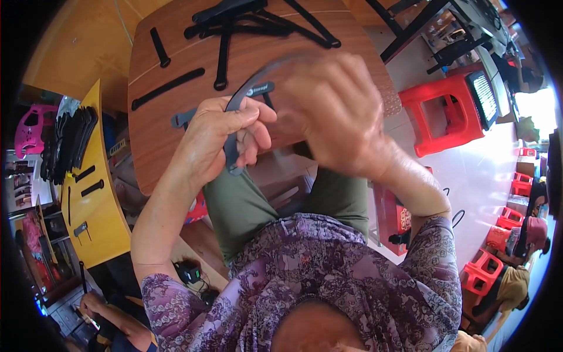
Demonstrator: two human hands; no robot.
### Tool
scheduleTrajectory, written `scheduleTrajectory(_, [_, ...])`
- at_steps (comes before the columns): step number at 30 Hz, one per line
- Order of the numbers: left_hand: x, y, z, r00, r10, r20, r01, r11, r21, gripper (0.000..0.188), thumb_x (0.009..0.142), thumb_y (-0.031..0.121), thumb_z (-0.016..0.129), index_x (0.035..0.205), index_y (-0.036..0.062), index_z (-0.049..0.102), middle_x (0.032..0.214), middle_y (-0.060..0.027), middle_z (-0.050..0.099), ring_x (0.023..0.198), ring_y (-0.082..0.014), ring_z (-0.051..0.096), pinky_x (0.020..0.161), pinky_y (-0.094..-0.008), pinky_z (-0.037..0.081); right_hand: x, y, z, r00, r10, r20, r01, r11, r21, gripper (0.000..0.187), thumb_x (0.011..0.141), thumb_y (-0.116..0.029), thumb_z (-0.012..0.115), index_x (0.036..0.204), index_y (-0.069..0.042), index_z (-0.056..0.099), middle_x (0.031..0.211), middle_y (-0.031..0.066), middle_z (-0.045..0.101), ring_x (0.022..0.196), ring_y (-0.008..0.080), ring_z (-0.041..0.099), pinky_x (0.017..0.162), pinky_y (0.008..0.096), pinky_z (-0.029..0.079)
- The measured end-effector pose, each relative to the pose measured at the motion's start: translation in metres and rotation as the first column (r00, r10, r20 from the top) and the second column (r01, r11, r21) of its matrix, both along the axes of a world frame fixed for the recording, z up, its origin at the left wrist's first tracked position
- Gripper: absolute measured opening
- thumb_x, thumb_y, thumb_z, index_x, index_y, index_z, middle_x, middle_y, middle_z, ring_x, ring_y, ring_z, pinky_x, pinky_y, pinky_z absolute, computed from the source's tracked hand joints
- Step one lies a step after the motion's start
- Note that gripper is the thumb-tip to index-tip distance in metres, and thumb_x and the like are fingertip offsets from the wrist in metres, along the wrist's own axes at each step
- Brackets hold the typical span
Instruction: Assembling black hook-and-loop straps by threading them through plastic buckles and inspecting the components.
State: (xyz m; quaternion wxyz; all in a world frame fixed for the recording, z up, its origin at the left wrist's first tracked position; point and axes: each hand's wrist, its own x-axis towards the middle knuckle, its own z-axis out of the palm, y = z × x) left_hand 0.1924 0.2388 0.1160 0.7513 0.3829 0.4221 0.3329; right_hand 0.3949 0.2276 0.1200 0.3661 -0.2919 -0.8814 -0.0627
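Observation:
A thin grey strap [232,155] passes through my left hand [205,132], which is closed on it between thumb and fingers. Its slotted lower end hangs below the palm. From there the strap arcs up and to the right, blurring where it meets my right hand [346,117]. That hand is smeared by motion, with its fingers curled around the strap's far end. Beneath the hands, a grey strap with a printed label [258,90] and a blue-grey strap end [183,119] lie on the brown wooden table [170,97].
Several black straps [234,26] are heaped at the table's far side, with loose ones [168,88] to the left. A yellow table [102,217] at left bears a stack of black straps [70,141]. A red stool [440,105] stands right. Other people sit at the edges.

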Motion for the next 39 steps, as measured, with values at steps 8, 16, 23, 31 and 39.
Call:
scheduleTrajectory(8, [-0.010,-0.029,-0.002,0.923,-0.347,-0.168,0.326,0.935,-0.139,0.028,0.087,0.019,0.053,0.093,-0.0080,0.058,0.063,-0.0140,0.060,0.042,-0.0159,0.055,0.033,-0.0249,0.038,-0.016,-0.014,0.009,0.997,-0.030,-0.070,0.018,0.984,-0.175,0.064,0.059,-0.019,0.074,0.120,-0.009,0.057,0.119,0.0139,0.054,0.103,0.0332,0.050,0.087,0.0399,0.041])
scheduleTrajectory(16, [-0.024,-0.060,-0.012,0.876,-0.418,-0.239,0.396,0.908,-0.138,0.028,0.087,0.022,0.057,0.092,-0.0060,0.060,0.068,-0.0085,0.062,0.048,-0.0118,0.058,0.040,-0.0222,0.041,-0.008,-0.024,-0.014,0.981,0.195,-0.006,-0.168,0.827,-0.537,0.018,0.068,-0.015,0.071,0.083,-0.006,0.066,0.081,0.0066,0.062,0.079,0.0223,0.055,0.075,0.0333,0.037])
scheduleTrajectory(23, [-0.079,-0.074,-0.030,0.941,0.171,-0.292,-0.151,0.984,0.091,0.015,0.085,0.009,0.063,0.092,-0.0042,0.063,0.070,-0.0101,0.064,0.051,-0.0106,0.056,0.046,-0.0211,0.043,-0.022,-0.022,-0.025,0.989,-0.018,-0.144,-0.105,0.599,-0.794,0.010,0.079,-0.010,0.065,0.080,0.000,0.064,0.067,0.0048,0.059,0.067,0.0167,0.051,0.069,0.0307,0.039])
scheduleTrajectory(31, [-0.097,-0.071,-0.045,0.862,0.458,-0.218,-0.400,0.878,0.261,0.013,0.085,0.011,0.064,0.085,-0.0019,0.064,0.070,-0.0082,0.064,0.051,-0.0082,0.054,0.045,-0.0180,0.041,-0.039,-0.004,-0.027,0.988,-0.033,-0.152,-0.125,0.416,-0.901,0.012,0.081,-0.008,0.063,0.085,0.003,0.064,0.067,0.0039,0.057,0.067,0.0117,0.054,0.065,0.0265,0.043])
scheduleTrajectory(39, [-0.114,-0.046,-0.050,0.839,0.467,-0.280,-0.421,0.882,0.211,0.010,0.087,0.009,0.059,0.088,-0.0007,0.061,0.070,-0.0101,0.064,0.050,-0.0111,0.054,0.046,-0.0210,0.041,-0.026,0.016,-0.045,0.938,-0.218,-0.271,-0.194,0.320,-0.927,0.014,0.085,-0.009,0.060,0.090,0.004,0.062,0.066,0.0033,0.059,0.064,0.0089,0.055,0.060,0.0242,0.046])
